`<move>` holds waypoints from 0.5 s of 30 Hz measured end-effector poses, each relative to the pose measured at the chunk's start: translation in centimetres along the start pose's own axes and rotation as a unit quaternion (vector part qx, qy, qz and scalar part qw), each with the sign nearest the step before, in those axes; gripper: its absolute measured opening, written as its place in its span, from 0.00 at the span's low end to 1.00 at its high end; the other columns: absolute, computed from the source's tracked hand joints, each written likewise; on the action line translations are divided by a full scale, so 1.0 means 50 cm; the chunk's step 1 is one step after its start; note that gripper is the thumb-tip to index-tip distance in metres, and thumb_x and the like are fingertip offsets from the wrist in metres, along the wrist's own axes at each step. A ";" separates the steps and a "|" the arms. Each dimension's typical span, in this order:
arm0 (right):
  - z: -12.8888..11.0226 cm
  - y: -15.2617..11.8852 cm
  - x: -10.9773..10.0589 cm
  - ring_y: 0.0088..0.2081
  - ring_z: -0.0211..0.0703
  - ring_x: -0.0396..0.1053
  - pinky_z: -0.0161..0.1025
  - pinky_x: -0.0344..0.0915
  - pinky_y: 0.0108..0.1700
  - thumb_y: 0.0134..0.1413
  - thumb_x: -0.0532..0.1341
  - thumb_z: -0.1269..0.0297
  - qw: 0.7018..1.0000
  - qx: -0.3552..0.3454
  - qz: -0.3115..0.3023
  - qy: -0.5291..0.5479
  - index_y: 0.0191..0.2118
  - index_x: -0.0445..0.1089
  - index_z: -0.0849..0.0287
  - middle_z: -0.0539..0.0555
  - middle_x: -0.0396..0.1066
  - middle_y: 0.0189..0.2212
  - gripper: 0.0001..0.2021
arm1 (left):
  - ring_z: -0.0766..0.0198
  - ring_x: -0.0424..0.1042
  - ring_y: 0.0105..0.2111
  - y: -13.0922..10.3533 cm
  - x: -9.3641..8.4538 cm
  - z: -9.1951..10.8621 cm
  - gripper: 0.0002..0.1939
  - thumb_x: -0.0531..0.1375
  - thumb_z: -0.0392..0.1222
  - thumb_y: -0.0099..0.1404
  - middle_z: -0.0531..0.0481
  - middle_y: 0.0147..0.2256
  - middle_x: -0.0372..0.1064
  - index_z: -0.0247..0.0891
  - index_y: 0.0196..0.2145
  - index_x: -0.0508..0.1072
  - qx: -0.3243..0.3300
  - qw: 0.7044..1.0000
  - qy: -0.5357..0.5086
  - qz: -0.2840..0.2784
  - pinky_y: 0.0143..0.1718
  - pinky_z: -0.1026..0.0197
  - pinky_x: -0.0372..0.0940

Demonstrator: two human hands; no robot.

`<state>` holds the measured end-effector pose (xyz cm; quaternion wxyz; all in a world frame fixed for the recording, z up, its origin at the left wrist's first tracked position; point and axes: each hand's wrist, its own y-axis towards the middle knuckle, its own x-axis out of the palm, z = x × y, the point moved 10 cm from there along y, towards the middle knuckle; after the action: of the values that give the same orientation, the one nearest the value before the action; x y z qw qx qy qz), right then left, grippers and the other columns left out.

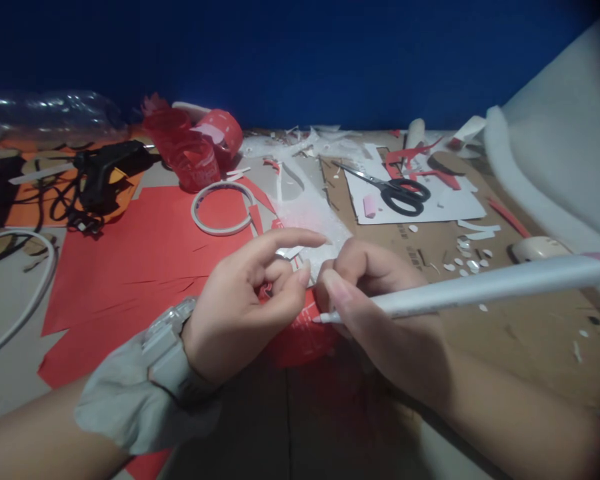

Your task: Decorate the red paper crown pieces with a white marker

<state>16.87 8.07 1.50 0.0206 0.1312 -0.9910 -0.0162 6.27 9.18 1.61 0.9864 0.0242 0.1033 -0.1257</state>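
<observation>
Head view shows the right hand (pixel 395 347) with fingers pinching the marker (pixel 460 288), whose long axis slants rightward and slightly up from its tip over the cup (pixel 303 345), low between both hands, the left hand (pixel 237 300) curled nearer, its grip unclear.

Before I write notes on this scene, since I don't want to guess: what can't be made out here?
All in the head view:
Lettering on the red plastic piece: blurred, and partly covered by the left hand.
Whether the left hand grips that piece: the hand itself hides the contact.
Far end of the white pen in the right hand: cut off by the right edge.
Clear plastic bottle: cut off by the left edge.
</observation>
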 end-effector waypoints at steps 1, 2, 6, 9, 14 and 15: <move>-0.002 -0.001 0.000 0.19 0.35 0.50 0.36 0.46 0.21 0.62 0.57 0.62 1.000 -0.004 -0.005 0.003 0.25 0.55 0.54 0.45 0.54 0.17 0.15 | 0.73 0.49 0.17 0.000 -0.002 -0.001 0.13 0.57 0.35 0.64 0.62 0.17 0.48 0.42 0.46 0.73 0.001 1.000 -0.003 0.003 0.17 0.70 0.48; -0.004 -0.001 0.000 0.19 0.35 0.51 0.36 0.47 0.21 0.62 0.57 0.62 1.000 -0.010 -0.009 0.004 0.25 0.55 0.54 0.45 0.55 0.17 0.15 | 0.73 0.48 0.17 -0.001 -0.004 -0.002 0.12 0.57 0.36 0.65 0.61 0.17 0.48 0.43 0.46 0.73 0.000 1.000 -0.006 0.006 0.18 0.69 0.48; -0.009 -0.004 -0.001 0.19 0.36 0.53 0.37 0.49 0.22 0.61 0.57 0.66 0.999 -0.028 -0.017 -0.009 0.25 0.55 0.54 0.45 0.55 0.18 0.14 | 0.72 0.48 0.17 0.002 -0.005 0.001 0.12 0.57 0.36 0.66 0.62 0.17 0.47 0.41 0.47 0.71 0.012 1.000 -0.017 0.006 0.18 0.68 0.48; -0.001 -0.004 -0.008 0.18 0.34 0.51 0.36 0.47 0.20 0.61 0.57 0.65 1.000 -0.015 0.012 -0.016 0.24 0.55 0.55 0.44 0.54 0.17 0.15 | 0.72 0.48 0.16 0.004 0.000 0.003 0.13 0.57 0.34 0.64 0.62 0.17 0.47 0.40 0.46 0.72 0.016 1.000 -0.013 -0.005 0.18 0.68 0.47; 0.005 -0.003 -0.001 0.18 0.33 0.50 0.35 0.46 0.20 0.60 0.58 0.65 1.000 0.000 0.010 -0.008 0.24 0.55 0.55 0.44 0.54 0.16 0.14 | 0.73 0.49 0.16 0.001 -0.001 0.002 0.15 0.56 0.31 0.62 0.62 0.17 0.49 0.41 0.46 0.72 0.009 1.000 0.001 0.000 0.18 0.69 0.48; 0.006 -0.003 -0.003 0.18 0.33 0.49 0.34 0.46 0.19 0.59 0.58 0.66 1.000 0.004 0.015 -0.010 0.24 0.55 0.55 0.44 0.54 0.17 0.14 | 0.74 0.49 0.17 0.001 0.000 0.002 0.15 0.56 0.31 0.62 0.62 0.17 0.49 0.41 0.46 0.72 0.011 1.000 -0.001 -0.002 0.18 0.70 0.48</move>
<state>17.06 7.99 1.21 0.0103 0.1166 -0.9930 -0.0134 6.29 9.22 1.73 0.9859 0.0345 0.1011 -0.1289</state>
